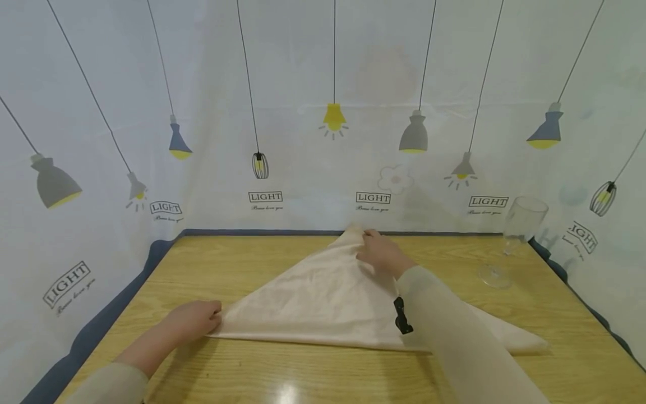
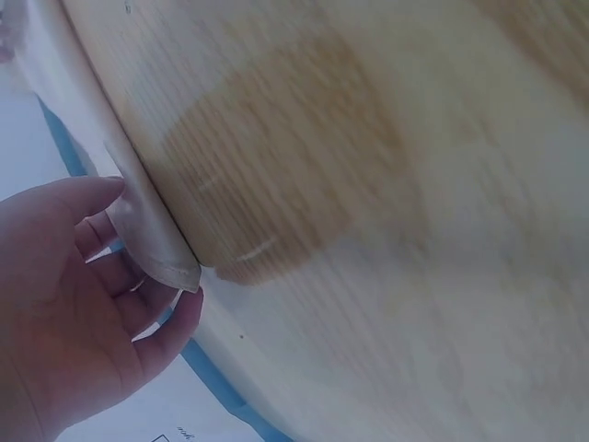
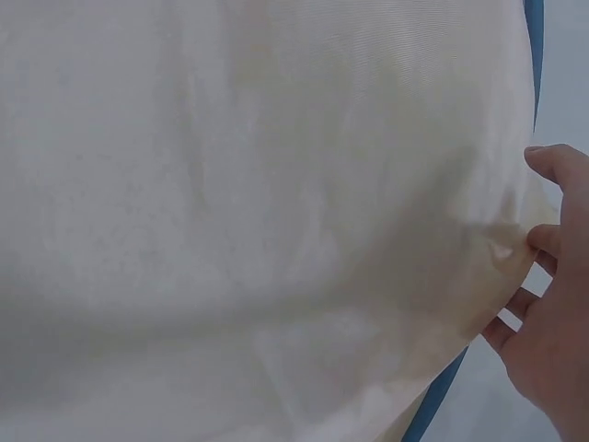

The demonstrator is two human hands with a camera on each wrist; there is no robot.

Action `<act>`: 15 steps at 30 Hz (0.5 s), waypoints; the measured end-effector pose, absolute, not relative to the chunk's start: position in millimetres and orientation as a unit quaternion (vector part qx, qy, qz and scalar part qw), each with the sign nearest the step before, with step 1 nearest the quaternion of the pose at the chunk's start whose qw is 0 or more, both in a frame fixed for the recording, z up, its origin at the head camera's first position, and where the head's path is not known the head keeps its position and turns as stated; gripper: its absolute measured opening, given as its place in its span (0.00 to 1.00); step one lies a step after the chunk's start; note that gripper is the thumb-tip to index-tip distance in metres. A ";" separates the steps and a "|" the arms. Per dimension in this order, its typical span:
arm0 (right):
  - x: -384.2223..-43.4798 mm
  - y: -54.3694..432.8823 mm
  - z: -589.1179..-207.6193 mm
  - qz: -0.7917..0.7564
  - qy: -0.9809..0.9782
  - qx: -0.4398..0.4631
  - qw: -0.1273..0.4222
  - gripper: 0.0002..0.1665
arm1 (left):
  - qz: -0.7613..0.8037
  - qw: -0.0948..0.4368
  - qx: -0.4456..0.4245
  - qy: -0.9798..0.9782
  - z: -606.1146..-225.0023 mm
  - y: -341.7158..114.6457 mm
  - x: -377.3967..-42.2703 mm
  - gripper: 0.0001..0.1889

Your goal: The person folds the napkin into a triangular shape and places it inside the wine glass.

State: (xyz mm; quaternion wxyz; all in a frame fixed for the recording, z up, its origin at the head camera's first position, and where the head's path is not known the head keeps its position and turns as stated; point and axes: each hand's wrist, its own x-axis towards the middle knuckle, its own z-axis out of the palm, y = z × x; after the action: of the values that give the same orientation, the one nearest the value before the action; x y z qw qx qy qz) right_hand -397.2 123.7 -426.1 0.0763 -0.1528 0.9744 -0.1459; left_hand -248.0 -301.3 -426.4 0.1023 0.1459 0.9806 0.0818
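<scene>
A pale cream cloth napkin (image 1: pixel 313 297), folded into a triangle, lies on the wooden table with its long folded edge toward me. At its left corner is my left hand (image 1: pixel 199 318); in the left wrist view, that hand (image 2: pixel 101 295) holds the corner (image 2: pixel 170 249) between thumb and curled fingers. My right hand (image 1: pixel 383 249) reaches across to the far point and grips the cloth's right edge just beside it. In the right wrist view, the fingertips (image 3: pixel 545 241) pucker the cloth (image 3: pixel 276 184) at its edge, and part of the fingers is hidden behind it.
A clear stemmed glass (image 1: pixel 525 221) stands at the back right of the wooden table (image 1: pixel 242 376). White curtains (image 1: pixel 303 67) printed with lamps surround the table, their blue hem (image 1: pixel 272 232) along its edges. A black buckle (image 1: pixel 402 315) hangs at my right sleeve (image 1: pixel 454 336).
</scene>
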 end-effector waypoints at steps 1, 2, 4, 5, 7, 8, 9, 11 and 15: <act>-397.1 123.7 -426.7 -0.146 0.975 -0.152 0.077 0.40 | 0.083 0.101 0.138 0.982 -425.7 -301.6 -247.4 0.11; -396.7 123.8 -427.4 -0.149 0.975 -0.149 0.077 0.40 | 0.083 0.099 0.131 0.983 -425.0 -302.2 -246.6 0.11; -396.3 124.4 -430.0 -0.147 0.975 -0.149 0.073 0.40 | 0.082 0.093 0.115 0.986 -424.3 -304.0 -245.0 0.11; -396.1 125.0 -431.8 -0.143 0.976 -0.150 0.072 0.39 | 0.079 0.090 0.106 0.987 -424.2 -305.2 -244.2 0.11; -396.6 126.6 -436.2 -0.136 0.976 -0.153 0.070 0.39 | 0.075 0.087 0.092 0.989 -424.4 -307.5 -242.7 0.11; -397.3 127.7 -438.1 -0.138 0.976 -0.151 0.072 0.38 | 0.072 0.085 0.087 0.990 -424.5 -308.5 -242.1 0.11; -398.5 129.1 -440.2 -0.133 0.977 -0.153 0.071 0.38 | 0.071 0.085 0.084 0.990 -424.5 -309.2 -241.7 0.11; -401.6 132.9 -443.6 -0.124 0.977 -0.158 0.068 0.37 | 0.067 0.081 0.083 0.991 -425.0 -310.0 -241.6 0.12; -405.0 142.9 -442.7 -0.033 0.972 -0.225 0.051 0.29 | 0.062 0.076 0.090 0.991 -424.7 -309.7 -241.9 0.14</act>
State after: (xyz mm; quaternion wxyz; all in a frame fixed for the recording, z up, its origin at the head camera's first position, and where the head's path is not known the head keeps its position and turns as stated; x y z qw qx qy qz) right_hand -405.0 142.9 -442.7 0.0514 -0.2254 0.9723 -0.0333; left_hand -241.9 -309.7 -424.7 0.0758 0.0900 0.9911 0.0620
